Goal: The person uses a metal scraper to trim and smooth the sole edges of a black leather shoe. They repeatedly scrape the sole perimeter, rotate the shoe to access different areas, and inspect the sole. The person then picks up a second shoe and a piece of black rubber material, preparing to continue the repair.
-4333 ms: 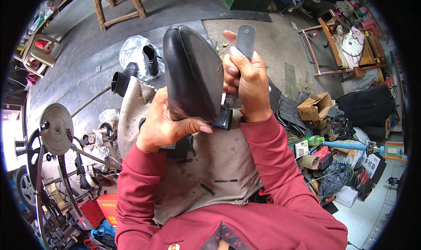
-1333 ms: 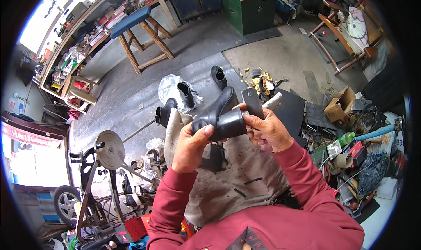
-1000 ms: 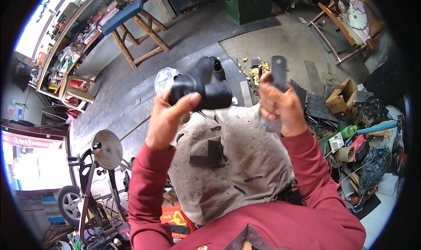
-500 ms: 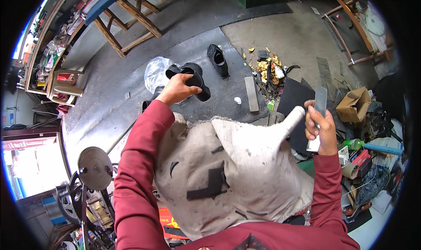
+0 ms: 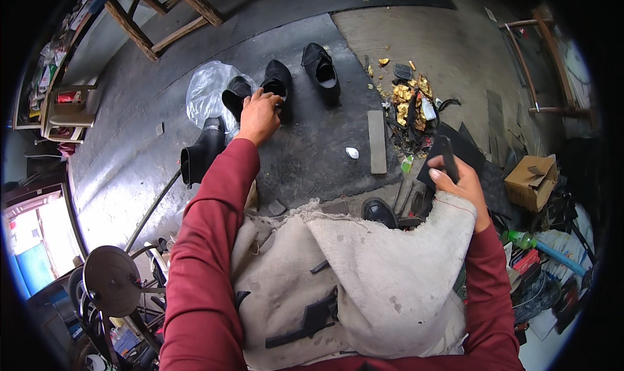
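My left hand (image 5: 261, 116) reaches down to a black shoe (image 5: 278, 75) standing on the floor mat, its bent fingers at the rim of the shoe's opening. Just left of it, a second black shoe (image 5: 235, 96) stands against a clear plastic bag (image 5: 207, 91). A black boot (image 5: 203, 153) is nearer, left of my forearm. Farther right stands another black shoe (image 5: 321, 75). On the right, my right hand (image 5: 460, 185) grips a flat metal strip (image 5: 448, 155), now seen nearly edge-on. A stained pale cloth apron (image 5: 390, 260) with black scraps covers my lap.
A grey rectangular bar (image 5: 377, 142) and a small white object (image 5: 351, 153) lie on the mat. Beyond them is a pile of yellow and black scraps (image 5: 409, 104). A cardboard box (image 5: 531, 181) stands at right, a wheeled machine (image 5: 112, 281) at lower left, a wooden-legged stool (image 5: 188, 33) behind.
The black shoe in my left hand has gone down onto the mat, toes away from me. My right hand has turned the metal strip edge-on. The view has shifted, showing a black shoe toe beside the apron.
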Motion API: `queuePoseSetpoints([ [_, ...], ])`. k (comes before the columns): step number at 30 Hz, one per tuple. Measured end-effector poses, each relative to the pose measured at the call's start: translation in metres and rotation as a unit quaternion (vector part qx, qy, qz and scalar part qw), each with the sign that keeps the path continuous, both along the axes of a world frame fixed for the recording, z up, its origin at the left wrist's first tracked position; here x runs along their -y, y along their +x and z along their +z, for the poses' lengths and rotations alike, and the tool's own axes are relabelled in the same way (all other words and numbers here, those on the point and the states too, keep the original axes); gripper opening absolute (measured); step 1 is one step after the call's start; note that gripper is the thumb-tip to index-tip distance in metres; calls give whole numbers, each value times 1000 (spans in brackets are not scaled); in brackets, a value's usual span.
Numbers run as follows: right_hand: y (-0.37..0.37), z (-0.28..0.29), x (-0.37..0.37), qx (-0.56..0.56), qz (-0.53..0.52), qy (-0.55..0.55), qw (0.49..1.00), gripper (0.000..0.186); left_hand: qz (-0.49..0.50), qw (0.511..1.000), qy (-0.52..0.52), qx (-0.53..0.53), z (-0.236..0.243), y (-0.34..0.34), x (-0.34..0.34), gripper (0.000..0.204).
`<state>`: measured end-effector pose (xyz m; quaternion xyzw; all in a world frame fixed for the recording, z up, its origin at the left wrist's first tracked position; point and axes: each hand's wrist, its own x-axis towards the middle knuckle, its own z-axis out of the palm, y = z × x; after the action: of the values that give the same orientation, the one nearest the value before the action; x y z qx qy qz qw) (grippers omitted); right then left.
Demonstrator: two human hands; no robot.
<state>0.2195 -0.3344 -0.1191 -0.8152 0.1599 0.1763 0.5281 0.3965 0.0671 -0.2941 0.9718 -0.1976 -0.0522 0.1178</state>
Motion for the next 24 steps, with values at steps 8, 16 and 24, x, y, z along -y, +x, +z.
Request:
queuePoseSetpoints([
  [8, 79, -57, -75, 63, 187, -77, 977, 34, 91, 946, -290, -115, 93, -73, -33, 34],
  [16, 180, -159, -128, 161, 247, -245, 924, 47, 300, 788, -518, -146, 253, -271, -64, 76],
  [24, 205, -224, -129, 220, 217, -325, 894, 32, 357, 828, -424, -87, 260, -316, -59, 53],
])
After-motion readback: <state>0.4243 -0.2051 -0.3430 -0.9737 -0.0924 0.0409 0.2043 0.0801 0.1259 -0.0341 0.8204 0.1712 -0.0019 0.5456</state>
